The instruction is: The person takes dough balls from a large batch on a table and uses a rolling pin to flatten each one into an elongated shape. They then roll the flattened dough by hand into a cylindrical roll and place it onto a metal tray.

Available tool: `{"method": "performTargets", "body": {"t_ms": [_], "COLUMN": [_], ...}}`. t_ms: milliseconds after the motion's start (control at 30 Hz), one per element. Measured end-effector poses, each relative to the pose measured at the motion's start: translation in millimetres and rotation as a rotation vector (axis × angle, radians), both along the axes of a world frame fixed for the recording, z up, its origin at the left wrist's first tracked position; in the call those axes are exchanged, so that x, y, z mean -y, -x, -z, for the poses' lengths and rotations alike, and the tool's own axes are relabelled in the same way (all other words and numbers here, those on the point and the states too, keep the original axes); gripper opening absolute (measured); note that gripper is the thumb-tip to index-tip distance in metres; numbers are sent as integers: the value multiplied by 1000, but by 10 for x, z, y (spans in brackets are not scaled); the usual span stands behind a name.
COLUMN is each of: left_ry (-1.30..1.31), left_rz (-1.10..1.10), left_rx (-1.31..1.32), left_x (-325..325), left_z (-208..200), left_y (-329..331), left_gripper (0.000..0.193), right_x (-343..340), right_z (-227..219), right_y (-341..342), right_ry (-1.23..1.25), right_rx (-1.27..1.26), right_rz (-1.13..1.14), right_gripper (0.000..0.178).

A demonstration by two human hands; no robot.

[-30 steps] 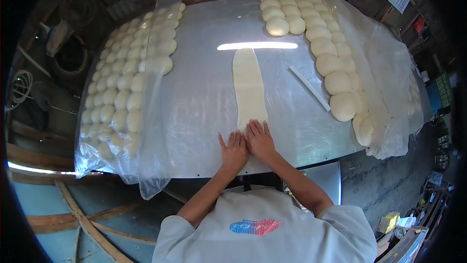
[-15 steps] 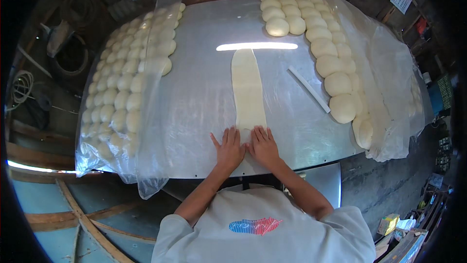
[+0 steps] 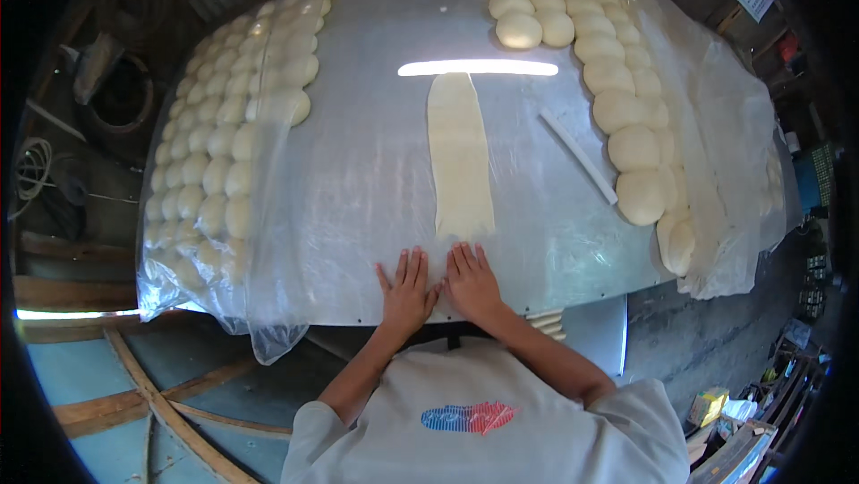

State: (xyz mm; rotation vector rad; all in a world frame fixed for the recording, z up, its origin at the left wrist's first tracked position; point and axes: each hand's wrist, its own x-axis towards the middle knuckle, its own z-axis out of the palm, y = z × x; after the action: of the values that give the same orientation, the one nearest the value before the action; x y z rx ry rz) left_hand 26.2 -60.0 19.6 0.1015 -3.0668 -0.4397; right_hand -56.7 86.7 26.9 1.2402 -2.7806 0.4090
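Observation:
A long flat strip of dough (image 3: 461,153) lies lengthwise down the middle of the metal table (image 3: 367,144). Just short of its near end, my left hand (image 3: 409,292) rests on the metal with fingers spread. Beside it my right hand (image 3: 472,283) is flat too, its fingertips close to the strip's near edge. Neither hand holds anything, and the thumbs are near each other. To the right of the strip lies a slim white rolling pin (image 3: 577,156), set at a slant.
Dough balls (image 3: 215,140) sit in rows at the left under a clear plastic sheet (image 3: 277,180). More dough balls (image 3: 617,113) line the right side, partly beneath another plastic sheet (image 3: 716,162). Below the table's near edge, several pale rolled pieces (image 3: 548,325) show by my right forearm.
Both hands have drawn back toward me, off the dough's near end, which now shows whole. The view has shifted slightly. Pale pieces below the table edge have come into sight.

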Motion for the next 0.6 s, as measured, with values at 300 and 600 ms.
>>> {"method": "performTargets", "body": {"t_ms": [300, 600], "left_ry": [-4, -240], "left_rz": [-58, -134], "left_rx": [52, -54], "left_x": [17, 120], "left_z": [-69, 29], "left_y": [-124, -16], "left_gripper": [58, 49], "right_x": [129, 119], "right_z": [-100, -130], "right_y": [28, 190], "right_ry": [46, 126], "right_rx": [-54, 170], "right_rz": [-27, -172], "right_gripper": [54, 55]}}
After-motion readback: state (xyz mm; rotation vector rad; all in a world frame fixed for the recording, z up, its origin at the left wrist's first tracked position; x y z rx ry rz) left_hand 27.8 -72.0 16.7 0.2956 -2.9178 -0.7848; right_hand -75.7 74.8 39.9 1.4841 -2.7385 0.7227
